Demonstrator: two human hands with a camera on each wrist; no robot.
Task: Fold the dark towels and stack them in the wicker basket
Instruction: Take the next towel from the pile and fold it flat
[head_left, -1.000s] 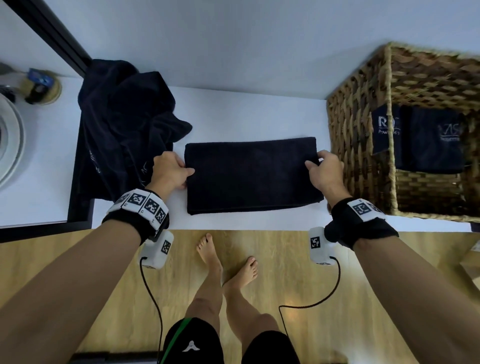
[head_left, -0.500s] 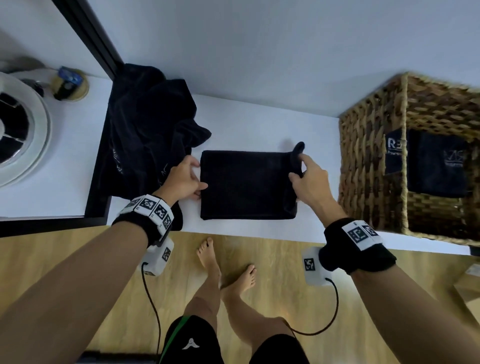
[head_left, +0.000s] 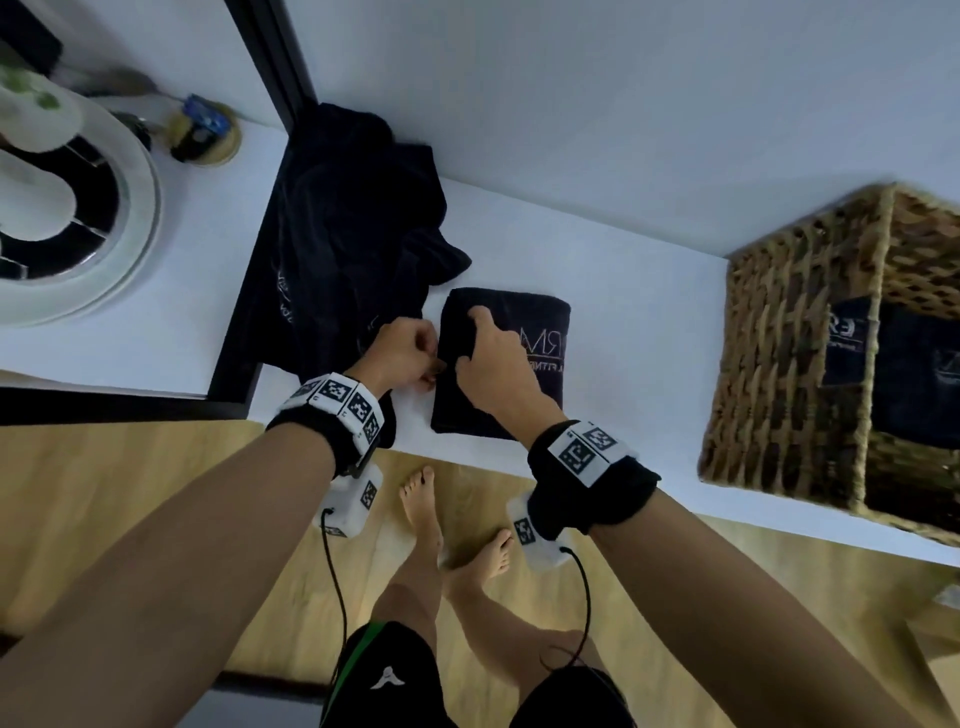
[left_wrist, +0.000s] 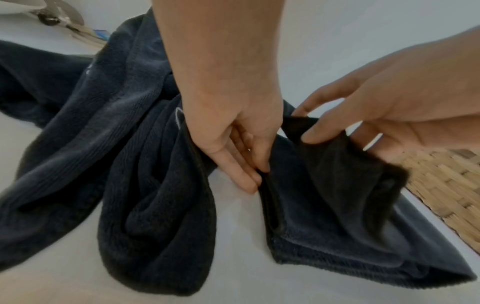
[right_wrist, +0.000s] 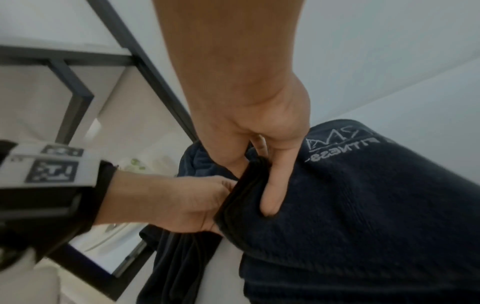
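On the white counter (head_left: 597, 249), the right hand (head_left: 493, 358) pinches the folded dark towel (head_left: 540, 322) along its nine o'clock edge, where the left hand (head_left: 400, 353) grasps the layers. The wicker basket (head_left: 800, 364) stands at three o'clock, the unfolded towel heap (head_left: 353, 249) at ten.

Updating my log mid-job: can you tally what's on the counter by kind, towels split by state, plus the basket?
Folded towel under both hands: 1
Folded towels in basket: 2 showing
Unfolded towel heap: 1 heap, count inside unclear
Wicker basket: 1
Total: 5
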